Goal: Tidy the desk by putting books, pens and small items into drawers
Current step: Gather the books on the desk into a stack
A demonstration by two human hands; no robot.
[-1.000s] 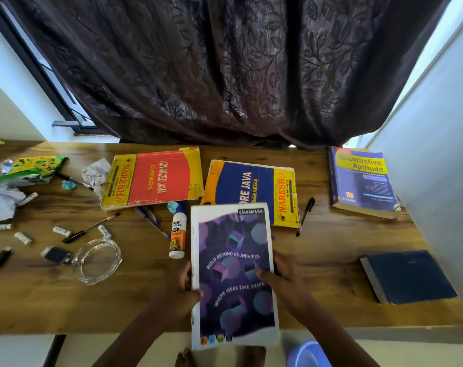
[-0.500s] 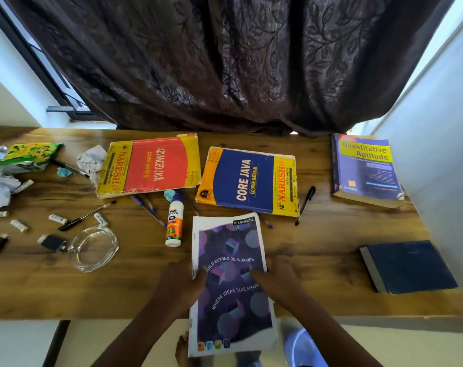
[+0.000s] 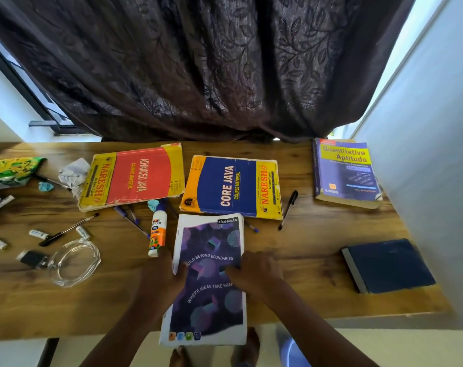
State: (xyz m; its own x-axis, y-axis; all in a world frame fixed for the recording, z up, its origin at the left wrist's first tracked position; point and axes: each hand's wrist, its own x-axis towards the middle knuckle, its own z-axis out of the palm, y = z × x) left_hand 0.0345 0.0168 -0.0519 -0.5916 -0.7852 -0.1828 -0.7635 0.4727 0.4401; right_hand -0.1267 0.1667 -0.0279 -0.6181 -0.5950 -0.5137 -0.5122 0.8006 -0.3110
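Note:
A purple Classmate notebook (image 3: 212, 239) lies at the front middle of the wooden desk (image 3: 304, 250), its near end jutting past the desk's front edge. My left hand (image 3: 164, 274) grips its left edge and my right hand (image 3: 254, 271) grips its right edge. Behind it lie a red Advanced Java book (image 3: 135, 176), a blue Core Java book (image 3: 233, 186) and, far right, a Quantitative Aptitude book (image 3: 344, 170). A dark blue book (image 3: 389, 264) lies at the near right. A glue bottle (image 3: 157, 230) and several pens (image 3: 69, 229) are scattered to the left.
A clear glass dish (image 3: 74, 262), crumpled paper (image 3: 73, 173), a green wrapper (image 3: 12, 169), small white tubes and a black clip litter the left side. A black pen (image 3: 288, 209) lies right of the Core Java book. A dark curtain (image 3: 198, 64) hangs behind; a white wall (image 3: 423, 128) is on the right.
Both hands have drawn the purple notebook toward me, off the Core Java book it overlapped, so its near end now hangs further over the front edge.

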